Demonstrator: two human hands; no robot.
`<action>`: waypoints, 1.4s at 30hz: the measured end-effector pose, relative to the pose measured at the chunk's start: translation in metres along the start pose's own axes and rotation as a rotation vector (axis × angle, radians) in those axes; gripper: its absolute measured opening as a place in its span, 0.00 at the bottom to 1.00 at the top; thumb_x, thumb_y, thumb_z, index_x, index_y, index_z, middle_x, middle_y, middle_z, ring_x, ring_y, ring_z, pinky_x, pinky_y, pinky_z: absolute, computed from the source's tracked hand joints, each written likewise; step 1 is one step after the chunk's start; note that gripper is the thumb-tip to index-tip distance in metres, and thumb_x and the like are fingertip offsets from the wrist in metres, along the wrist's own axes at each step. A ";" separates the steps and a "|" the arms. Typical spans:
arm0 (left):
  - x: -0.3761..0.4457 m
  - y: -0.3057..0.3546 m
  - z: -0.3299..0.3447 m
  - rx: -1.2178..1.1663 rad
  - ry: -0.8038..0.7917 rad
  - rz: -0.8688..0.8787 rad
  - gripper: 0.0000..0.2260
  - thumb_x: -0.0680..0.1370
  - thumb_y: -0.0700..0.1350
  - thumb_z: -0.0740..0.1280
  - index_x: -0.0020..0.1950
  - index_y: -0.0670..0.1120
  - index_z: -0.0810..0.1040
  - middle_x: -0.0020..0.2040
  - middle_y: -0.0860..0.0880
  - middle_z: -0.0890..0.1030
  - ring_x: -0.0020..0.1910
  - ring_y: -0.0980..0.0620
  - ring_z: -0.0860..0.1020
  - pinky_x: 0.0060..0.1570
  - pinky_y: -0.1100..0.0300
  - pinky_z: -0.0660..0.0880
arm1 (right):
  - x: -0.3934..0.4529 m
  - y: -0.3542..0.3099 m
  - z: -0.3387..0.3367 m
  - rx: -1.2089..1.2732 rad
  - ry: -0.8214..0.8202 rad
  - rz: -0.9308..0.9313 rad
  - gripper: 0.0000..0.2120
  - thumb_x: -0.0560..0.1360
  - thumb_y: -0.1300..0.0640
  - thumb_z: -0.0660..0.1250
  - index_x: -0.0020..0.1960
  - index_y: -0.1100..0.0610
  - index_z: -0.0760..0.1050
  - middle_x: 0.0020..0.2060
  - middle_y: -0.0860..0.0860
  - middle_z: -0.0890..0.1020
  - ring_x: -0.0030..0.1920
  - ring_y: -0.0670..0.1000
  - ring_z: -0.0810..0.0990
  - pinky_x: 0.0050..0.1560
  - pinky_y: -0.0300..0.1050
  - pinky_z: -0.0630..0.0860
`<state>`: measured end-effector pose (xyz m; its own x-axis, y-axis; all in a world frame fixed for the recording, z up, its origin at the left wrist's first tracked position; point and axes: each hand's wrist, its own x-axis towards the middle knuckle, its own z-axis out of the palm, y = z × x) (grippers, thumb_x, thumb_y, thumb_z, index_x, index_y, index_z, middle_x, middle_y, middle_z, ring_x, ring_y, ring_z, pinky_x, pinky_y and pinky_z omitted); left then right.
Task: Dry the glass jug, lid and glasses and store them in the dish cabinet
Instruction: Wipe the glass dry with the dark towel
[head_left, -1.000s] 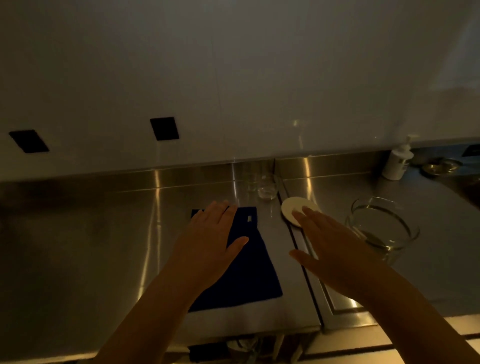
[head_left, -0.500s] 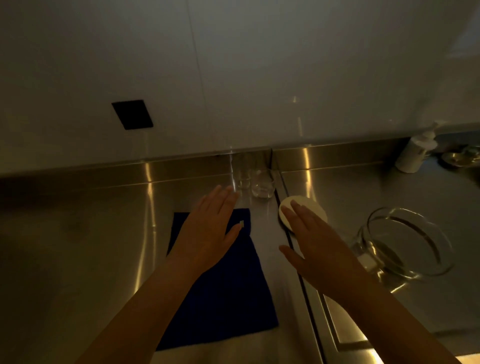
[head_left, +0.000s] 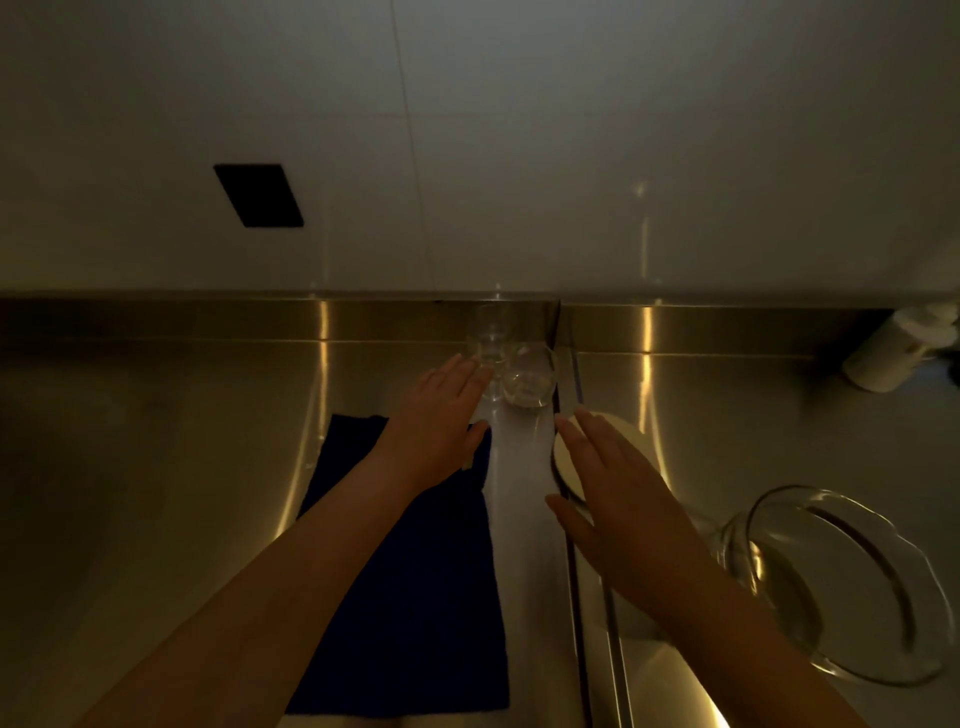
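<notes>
Two clear glasses stand at the back of the steel counter: one (head_left: 487, 335) against the backsplash, the other (head_left: 529, 379) just in front and right of it. My left hand (head_left: 441, 421) reaches over the dark blue cloth (head_left: 410, 597), fingers straight, its tips close to the rear glass. My right hand (head_left: 618, 499) hovers flat above the round white lid (head_left: 636, 434), partly hiding it. The glass jug (head_left: 841, 587) stands at the lower right, mouth towards me.
A white pump bottle (head_left: 896, 353) stands at the far right by the backsplash. A seam (head_left: 574, 597) runs front to back between two counter sections. A black socket plate (head_left: 258, 195) sits on the white wall.
Both hands have moved forward towards the glasses and lid, the left one past the cloth's far edge. The view has moved closer and tilted down.
</notes>
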<state>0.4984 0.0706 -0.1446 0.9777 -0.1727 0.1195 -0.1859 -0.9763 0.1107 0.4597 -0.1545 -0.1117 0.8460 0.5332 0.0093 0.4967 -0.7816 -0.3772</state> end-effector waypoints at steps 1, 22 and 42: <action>0.006 -0.004 0.003 -0.001 -0.013 -0.003 0.28 0.80 0.52 0.58 0.77 0.47 0.50 0.77 0.47 0.54 0.76 0.49 0.50 0.72 0.57 0.47 | 0.002 0.000 0.001 -0.009 -0.003 0.011 0.35 0.78 0.43 0.57 0.77 0.50 0.42 0.77 0.48 0.46 0.76 0.48 0.44 0.72 0.42 0.44; 0.135 -0.060 0.067 0.018 -0.114 0.147 0.22 0.74 0.36 0.66 0.68 0.44 0.71 0.58 0.41 0.78 0.56 0.42 0.76 0.55 0.53 0.70 | 0.001 -0.015 0.030 -0.060 -0.038 0.319 0.34 0.80 0.43 0.53 0.76 0.47 0.36 0.76 0.48 0.37 0.69 0.44 0.29 0.64 0.38 0.28; -0.004 -0.128 -0.007 -0.073 0.152 0.322 0.16 0.63 0.30 0.74 0.49 0.41 0.82 0.42 0.42 0.82 0.39 0.43 0.81 0.34 0.58 0.75 | 0.117 -0.069 0.105 0.081 0.103 0.123 0.42 0.77 0.44 0.63 0.77 0.57 0.40 0.77 0.53 0.45 0.76 0.48 0.44 0.72 0.39 0.44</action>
<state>0.5175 0.1968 -0.1518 0.8433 -0.4425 0.3049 -0.4935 -0.8623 0.1134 0.5041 -0.0038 -0.1822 0.9168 0.3960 0.0520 0.3747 -0.8077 -0.4552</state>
